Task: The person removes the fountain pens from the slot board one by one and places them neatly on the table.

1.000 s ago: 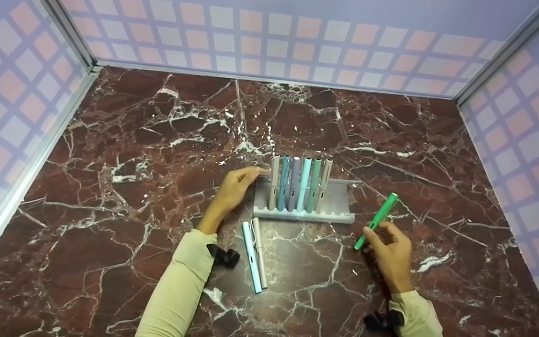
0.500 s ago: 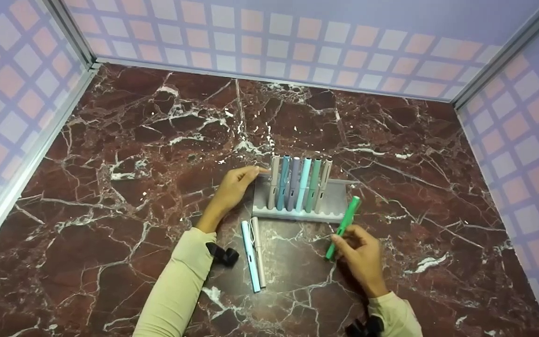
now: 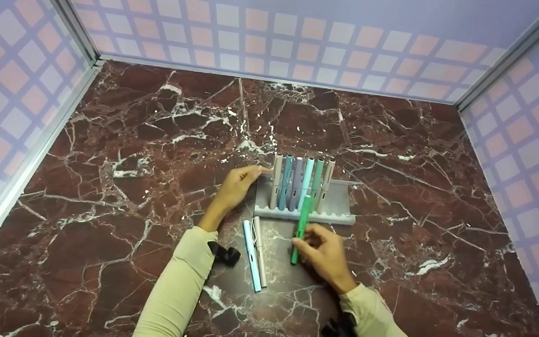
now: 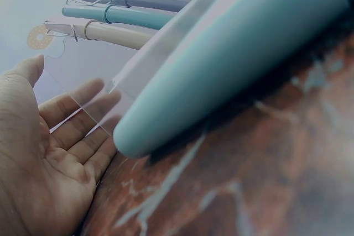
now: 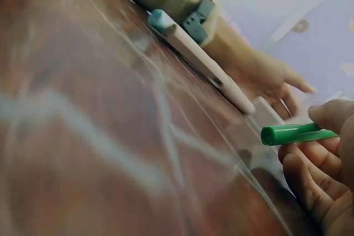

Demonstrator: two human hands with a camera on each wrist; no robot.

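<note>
Now we're sweeping the green pen (image 3: pixel 301 228) leftward along the rack's (image 3: pixel 337 218) front edge — seemingly nearer slotting — right hand (image 3: pixel 327 255) pinching it, left hand (image 3: pixel 233 188) spread at the left edge.

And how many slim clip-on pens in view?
9: six pens in the clear plastic rack, light blue pen and beige pen on the marbled table, bright green pen in the right hand.

Pen rack (image 3: pixel 338 200): one. Racked pens (image 3: pixel 296 182): six. Loose pens (image 3: pixel 252 255), before rack: two. Held green pen (image 3: pixel 302 222), before rack: one.
</note>
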